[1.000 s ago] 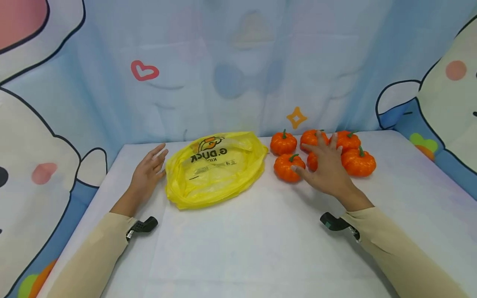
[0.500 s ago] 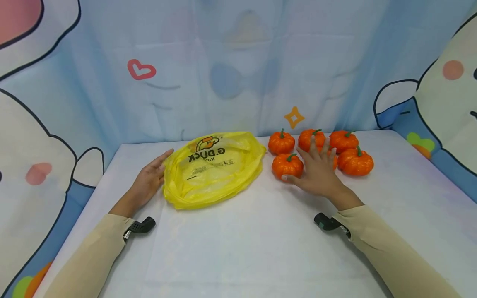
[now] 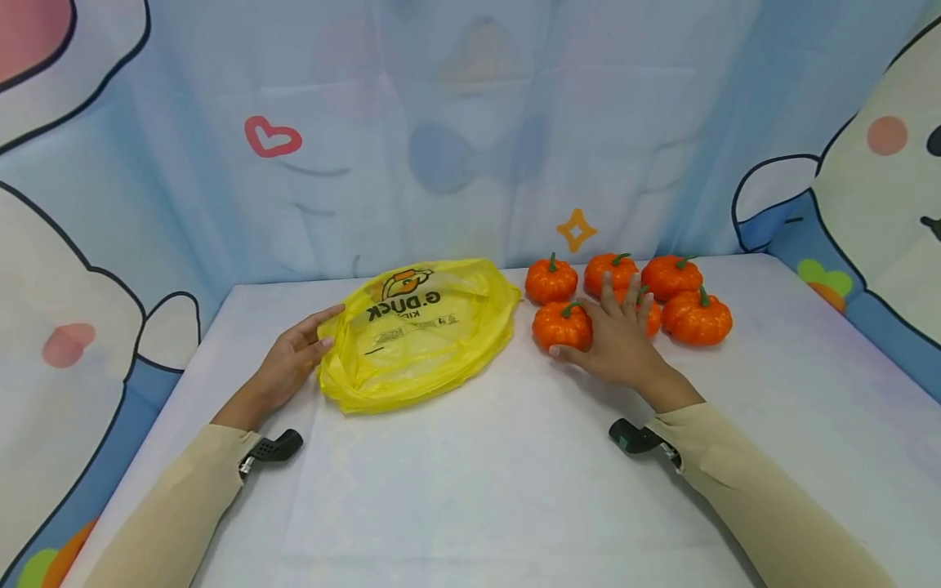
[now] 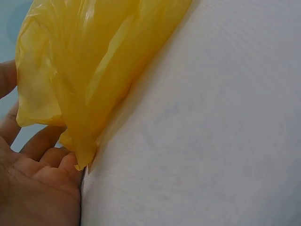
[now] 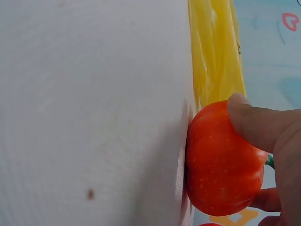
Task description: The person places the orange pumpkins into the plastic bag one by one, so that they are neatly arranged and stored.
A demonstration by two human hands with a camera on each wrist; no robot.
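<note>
A yellow plastic bag (image 3: 412,359) with a duck print lies flat at the middle left of the table. My left hand (image 3: 289,363) is at its left edge, fingers loosely bent. In the left wrist view, the bag's crumpled edge (image 4: 89,94) overlaps the fingers of that hand (image 4: 37,174). Several small orange pumpkins stand to the right of the bag. My right hand (image 3: 620,347) holds the front left pumpkin (image 3: 560,327) between thumb and index finger, its other fingers spread. That pumpkin (image 5: 221,165) rests on the table, with the thumb (image 5: 256,122) across its side.
Behind my right hand are a back left pumpkin (image 3: 551,282), a back middle one (image 3: 606,269) and a partly hidden one (image 3: 653,318). Two more pumpkins, a back one (image 3: 672,278) and a right one (image 3: 697,320), sit beyond. A printed curtain (image 3: 470,147) hangs behind the table (image 3: 456,482).
My left hand has moved right to the bag's edge. My right hand has moved left and down from above the pumpkins, its thumb and index finger coming round the front left one.
</note>
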